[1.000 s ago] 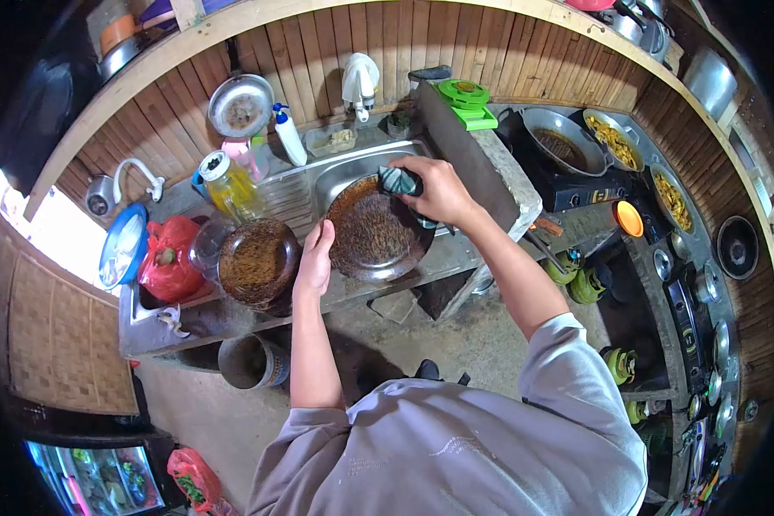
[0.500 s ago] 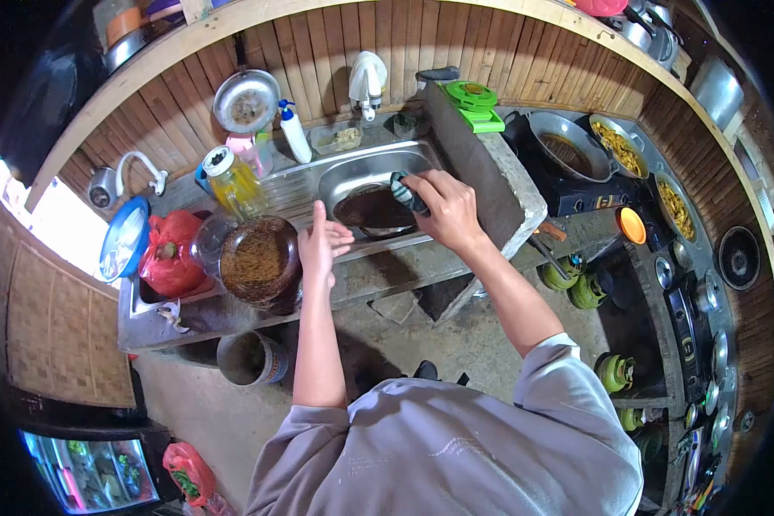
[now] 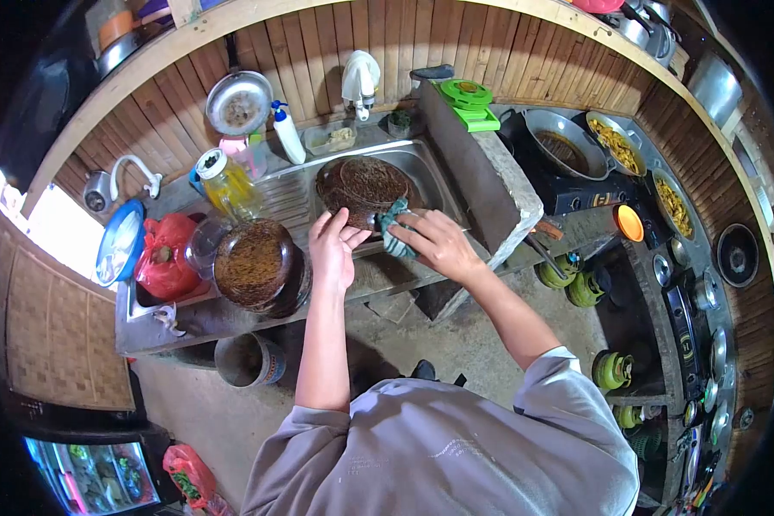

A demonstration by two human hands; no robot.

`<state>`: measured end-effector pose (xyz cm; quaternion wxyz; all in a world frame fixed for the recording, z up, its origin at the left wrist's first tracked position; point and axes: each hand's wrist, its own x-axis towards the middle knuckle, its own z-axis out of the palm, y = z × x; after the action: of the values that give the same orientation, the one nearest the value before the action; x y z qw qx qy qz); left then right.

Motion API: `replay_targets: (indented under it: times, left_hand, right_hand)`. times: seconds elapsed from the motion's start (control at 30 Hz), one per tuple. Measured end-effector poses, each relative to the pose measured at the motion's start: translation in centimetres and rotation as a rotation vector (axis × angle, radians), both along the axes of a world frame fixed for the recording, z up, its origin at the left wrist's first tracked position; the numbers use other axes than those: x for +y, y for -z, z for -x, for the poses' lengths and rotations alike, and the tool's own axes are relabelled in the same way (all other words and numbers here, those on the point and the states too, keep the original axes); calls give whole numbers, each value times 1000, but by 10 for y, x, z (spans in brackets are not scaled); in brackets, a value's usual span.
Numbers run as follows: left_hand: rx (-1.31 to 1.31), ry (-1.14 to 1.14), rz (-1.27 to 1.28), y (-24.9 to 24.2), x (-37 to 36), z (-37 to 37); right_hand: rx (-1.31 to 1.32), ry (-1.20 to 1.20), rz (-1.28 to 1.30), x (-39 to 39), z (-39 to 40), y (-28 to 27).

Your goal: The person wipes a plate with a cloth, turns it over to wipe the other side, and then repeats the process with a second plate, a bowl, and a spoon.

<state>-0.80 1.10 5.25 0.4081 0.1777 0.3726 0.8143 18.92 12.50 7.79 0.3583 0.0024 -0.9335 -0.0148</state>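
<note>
A brown speckled bowl (image 3: 368,185) is tipped over the steel sink (image 3: 439,176), its underside and round foot facing up. My left hand (image 3: 332,249) grips its near left edge between thumb and fingers. My right hand (image 3: 437,245) is closed around a bunched teal striped cloth (image 3: 395,229), which touches the bowl's near right edge. To the left, on the counter's front edge, a stack of similar brown bowls (image 3: 254,262) sits upside down.
A jar with yellow contents (image 3: 228,185), a white pump bottle (image 3: 289,138) and a red plastic bag (image 3: 165,258) stand around the sink. Right of it rises a concrete divider (image 3: 490,159), with a pan (image 3: 568,146) on the stove beyond. A bucket (image 3: 248,359) stands below.
The bowl has turned from its dark inside to its speckled underside and come up. My left hand has taken its edge. My right hand has moved down with the cloth.
</note>
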Motion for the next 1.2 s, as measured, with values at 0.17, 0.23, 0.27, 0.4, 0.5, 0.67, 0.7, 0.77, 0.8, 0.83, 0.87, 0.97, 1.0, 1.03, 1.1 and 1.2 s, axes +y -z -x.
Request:
replay_targets:
  times: [0.17,0.23,0.27,0.4,0.5,0.67,0.7,0.77,0.8,0.83,0.87,0.97,1.0,1.03,1.1,1.2]
  left_hand:
    - [288,76,44,-4,-1,-7]
    - [397,52,83,-17,-4,-13]
    - [427,43,97,-22,-6,-14]
    - [520,34,148,-21,-13,-10]
    - [519,125,161,-15,-14,-9]
    - [507,62,106,4,-11,-13]
    - [545,50,108,7,-11,-12]
    - [647,57,136,13,-11,-3]
    - [650,72,127,7,-11,-5]
    - [651,88,120,-2,-14,-10]
    - [652,101,113,-6,-15,-12]
    - [608,107,100,3,-12,-13]
    - [623,97,120,2,-13,-12]
    - [637,86,138,0,-14,-10]
    - [665,89,131,4,-13,-1]
    - [632,83,74,15,-13,4]
  right_hand:
    - [47,61,49,1,20,-11]
    - [94,65,139,9,30,-11]
    - [117,62,182,12,34,-11]
    - [147,297,491,14,41,-27]
    - [299,174,419,12,47,-23]
    - [182,-143,104,-19,48,-21]
    - [177,-149,121,-15,49,-23]
    - [170,-158,152,4,54,-34]
    - [215,-75,201,9,56,-39]
    - [250,-4,305,21,58,-43]
    - [285,64,407,34,59,-47]
    - [291,161,417,53,59,-41]
    - [292,176,360,41,57,-38]
    - [241,119,290,27,53,-38]
    - [108,-49,178,1,50,-32]
    - [43,-134,112,-6,49,-32]
